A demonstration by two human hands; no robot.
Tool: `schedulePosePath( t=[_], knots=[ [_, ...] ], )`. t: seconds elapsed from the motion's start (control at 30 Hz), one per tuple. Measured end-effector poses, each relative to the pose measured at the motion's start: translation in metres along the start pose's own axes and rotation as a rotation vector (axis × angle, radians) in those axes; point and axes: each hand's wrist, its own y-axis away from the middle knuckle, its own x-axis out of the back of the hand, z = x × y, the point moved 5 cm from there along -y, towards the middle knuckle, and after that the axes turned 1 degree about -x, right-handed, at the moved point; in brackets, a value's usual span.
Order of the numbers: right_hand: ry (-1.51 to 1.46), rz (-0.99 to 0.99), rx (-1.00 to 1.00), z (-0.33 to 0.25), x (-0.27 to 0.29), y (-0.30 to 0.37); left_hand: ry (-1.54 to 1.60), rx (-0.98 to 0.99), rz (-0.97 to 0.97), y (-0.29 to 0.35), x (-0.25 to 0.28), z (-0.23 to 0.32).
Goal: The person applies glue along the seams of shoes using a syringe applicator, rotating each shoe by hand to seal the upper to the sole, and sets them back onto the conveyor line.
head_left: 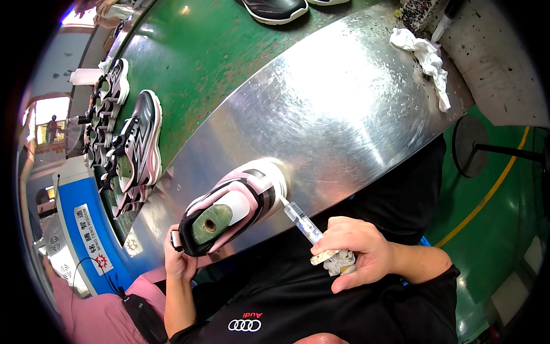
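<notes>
Fingers (338,225) of right hand (369,249) clamped on syringe (303,222) and crumpled tissue (342,264) | pink-black shoe (247,186) over table (321,114), toe facing syringe tip | left hand (179,259) clamped at heel, seemingly for steadiness

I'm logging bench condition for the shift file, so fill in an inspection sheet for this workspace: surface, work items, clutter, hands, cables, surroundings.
Surface: metal worktop, scuffed, with strong glare; green surface beyond, marked with reddish wear.
Work items: pink, white and black shoe, green insert inside; syringe, tip at the toe end, contact unclear.
Clutter: crumpled white tissue at the worktop's far right.
Hands: left hand grips the shoe's heel end; right hand holds the syringe and a crumpled wad.
Cables: thin dark cord at left, by the blue panel; ends unclear.
Surroundings: other shoes at left; yellow line on the floor at right.
</notes>
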Motion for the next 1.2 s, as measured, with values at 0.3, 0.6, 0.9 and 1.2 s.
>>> schedulePosePath(
  t=[0.3,0.6,0.9,1.2],
  knots=[
    [0.056,-0.046,-0.032,-0.009,-0.006,0.005,0.128,0.182,-0.069,0.031,-0.010,-0.021],
    [0.119,-0.041,-0.025,-0.020,-0.012,-0.002,0.317,0.296,-0.304,0.052,-0.051,-0.035],
    [0.133,-0.069,-0.140,-0.045,-0.011,-0.018,0.489,0.479,-0.489,0.060,-0.099,-0.052],
    [0.221,-0.097,-0.254,-0.080,-0.016,-0.012,0.580,0.644,-0.731,0.047,-0.145,-0.073]
  ],
)
